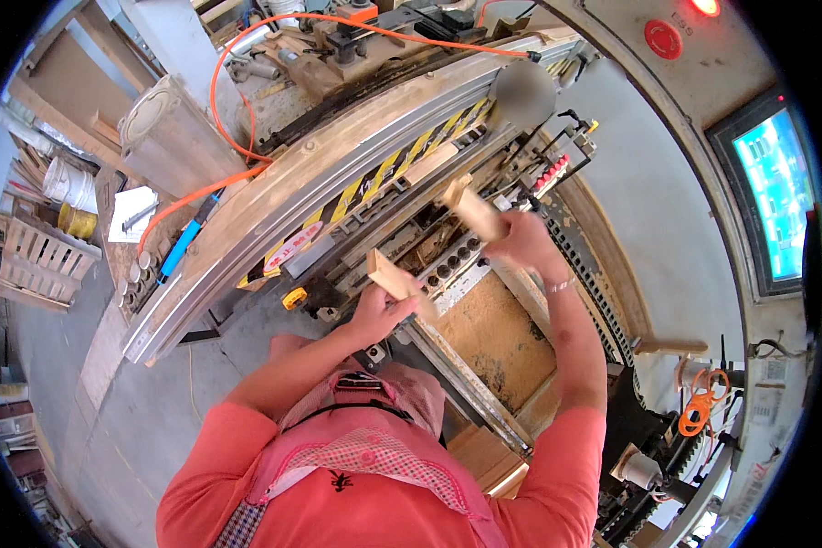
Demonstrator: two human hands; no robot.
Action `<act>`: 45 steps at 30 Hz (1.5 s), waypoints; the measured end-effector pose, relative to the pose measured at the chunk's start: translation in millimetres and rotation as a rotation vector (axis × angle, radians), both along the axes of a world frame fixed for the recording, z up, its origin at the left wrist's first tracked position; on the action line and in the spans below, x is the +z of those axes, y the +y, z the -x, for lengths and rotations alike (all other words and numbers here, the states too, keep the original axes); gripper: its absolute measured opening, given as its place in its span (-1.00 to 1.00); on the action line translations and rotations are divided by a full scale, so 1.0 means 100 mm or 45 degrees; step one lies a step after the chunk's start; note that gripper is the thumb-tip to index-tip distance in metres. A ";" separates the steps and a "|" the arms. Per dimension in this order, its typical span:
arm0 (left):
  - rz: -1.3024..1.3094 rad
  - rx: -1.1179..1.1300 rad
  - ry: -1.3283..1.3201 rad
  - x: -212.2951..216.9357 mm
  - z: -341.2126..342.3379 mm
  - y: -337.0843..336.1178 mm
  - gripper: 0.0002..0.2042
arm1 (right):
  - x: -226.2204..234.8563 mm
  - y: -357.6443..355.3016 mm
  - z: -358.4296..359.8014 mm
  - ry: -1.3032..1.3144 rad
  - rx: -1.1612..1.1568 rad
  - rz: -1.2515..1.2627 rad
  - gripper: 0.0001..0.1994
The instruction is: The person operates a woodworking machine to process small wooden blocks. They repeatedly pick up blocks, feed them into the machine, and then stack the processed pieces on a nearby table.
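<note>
My left hand (377,313) grips a short pale wooden block (389,273), one end sticking up past the fingers. My right hand (518,242) holds a second wooden block (470,209) higher up, over the machine bed. Both hands hover above a woodworking machine (447,265) with rows of dark round drill heads. Below the hands lies a brown, sawdust-covered board (493,338) on the machine.
A curved guard rail with yellow-black stripes (374,173) runs diagonally in front. An orange hose (224,110) loops over it. A control panel with a lit screen (776,196) and a red button (663,39) stands at the right. Wooden pallets (36,260) and a concrete floor (137,402) lie left.
</note>
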State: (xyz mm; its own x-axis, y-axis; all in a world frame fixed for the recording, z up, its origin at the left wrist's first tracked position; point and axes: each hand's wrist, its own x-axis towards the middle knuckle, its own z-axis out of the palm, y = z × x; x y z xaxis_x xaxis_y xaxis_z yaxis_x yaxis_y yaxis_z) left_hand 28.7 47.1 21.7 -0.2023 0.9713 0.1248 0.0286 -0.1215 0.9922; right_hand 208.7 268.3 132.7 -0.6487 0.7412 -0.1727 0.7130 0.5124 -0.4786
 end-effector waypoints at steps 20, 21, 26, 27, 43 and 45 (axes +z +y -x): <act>-0.333 -0.524 0.724 0.19 0.22 -0.01 -0.63 | -0.75 1.16 0.50 -0.329 -0.186 -0.392 -0.53; -0.285 -0.591 0.750 0.15 0.23 -0.01 -0.60 | -0.73 1.12 0.49 -0.292 -0.208 -0.399 -0.52; -0.183 -0.697 0.910 0.02 0.20 0.00 -0.54 | -0.80 1.02 0.41 -0.347 -0.258 -0.593 -0.57; -0.205 -0.652 0.918 0.02 0.18 -0.02 -0.56 | -0.80 1.01 0.42 -0.356 -0.256 -0.584 -0.58; -0.212 -0.814 0.945 0.06 0.22 0.05 -0.47 | -0.78 1.22 0.36 -0.304 -0.188 -0.464 -0.55; -0.168 -0.823 0.903 0.07 0.22 0.04 -0.47 | -0.84 1.24 0.38 -0.298 -0.186 -0.477 -0.56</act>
State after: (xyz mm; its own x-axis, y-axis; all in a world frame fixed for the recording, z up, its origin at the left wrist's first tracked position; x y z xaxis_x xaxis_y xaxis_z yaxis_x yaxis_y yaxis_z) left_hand 6.5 50.7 28.4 0.5302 0.8381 0.1285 0.5037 -0.4333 0.7473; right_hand 170.6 392.6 49.0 -0.5080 0.8613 -0.0048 0.8575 0.5052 -0.0968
